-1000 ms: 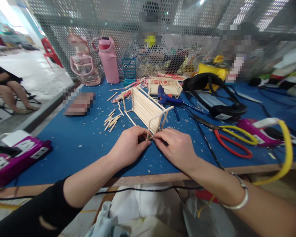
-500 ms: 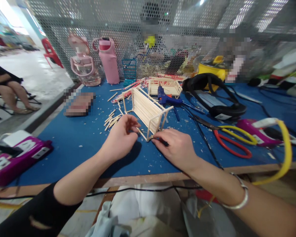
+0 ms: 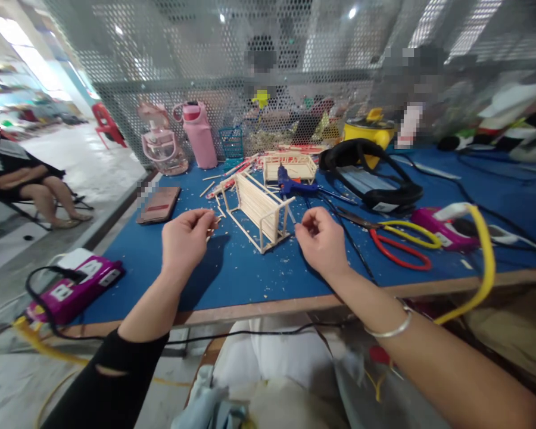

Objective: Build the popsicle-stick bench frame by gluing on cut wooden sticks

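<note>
A small frame of thin wooden sticks (image 3: 256, 208) stands on the blue tabletop (image 3: 250, 280), touched by neither hand. To its left, my left hand (image 3: 185, 241) is closed, fingertips pinched near some loose sticks; what it holds, if anything, is too small to name. My right hand (image 3: 320, 239) is closed too, just right of the frame, and its fingertips hide whatever may be between them. Behind the frame lies a blue glue gun (image 3: 295, 185) beside a second stick structure (image 3: 274, 170).
Scissors (image 3: 406, 241) and a black head strap (image 3: 375, 179) lie at right. Purple power strips (image 3: 83, 286) sit at both sides. A phone (image 3: 158, 205), pink bottle (image 3: 199, 136) and clear bottle (image 3: 165, 149) stand or lie back left. A seated person (image 3: 22, 173) is far left.
Both hands have moved apart and off the stick frame, my left hand to the left and my right hand slightly up. The camera view has shifted a little.
</note>
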The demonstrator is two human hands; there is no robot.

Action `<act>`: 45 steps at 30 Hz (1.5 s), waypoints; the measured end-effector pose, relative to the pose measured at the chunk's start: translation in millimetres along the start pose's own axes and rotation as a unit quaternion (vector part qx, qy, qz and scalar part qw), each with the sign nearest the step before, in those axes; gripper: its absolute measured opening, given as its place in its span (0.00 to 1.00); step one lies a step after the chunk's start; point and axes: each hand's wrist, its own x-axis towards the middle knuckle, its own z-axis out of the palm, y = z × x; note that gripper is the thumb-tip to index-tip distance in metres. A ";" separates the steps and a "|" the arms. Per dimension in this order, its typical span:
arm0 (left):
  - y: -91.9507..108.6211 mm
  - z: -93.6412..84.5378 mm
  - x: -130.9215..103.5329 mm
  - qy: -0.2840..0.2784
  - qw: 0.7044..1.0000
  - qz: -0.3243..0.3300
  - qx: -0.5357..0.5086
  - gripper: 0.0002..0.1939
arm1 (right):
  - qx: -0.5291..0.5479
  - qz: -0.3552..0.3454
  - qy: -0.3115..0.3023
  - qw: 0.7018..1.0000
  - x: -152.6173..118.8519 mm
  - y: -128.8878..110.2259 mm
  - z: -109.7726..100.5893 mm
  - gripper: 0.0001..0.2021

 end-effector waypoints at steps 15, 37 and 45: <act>11.1 37.6 -50.2 -0.216 0.944 0.137 0.206 0.13 | -0.184 -0.055 -0.179 0.965 3.1 2.6 1.8 0.11; -8.2 33.0 0.9 -0.324 0.932 0.147 0.071 0.14 | -0.165 -0.071 -0.213 0.960 3.2 4.5 4.4 0.07; -13.5 36.3 2.1 -0.320 0.934 0.149 0.058 0.11 | -0.167 -0.061 -0.225 0.958 3.8 2.1 3.3 0.08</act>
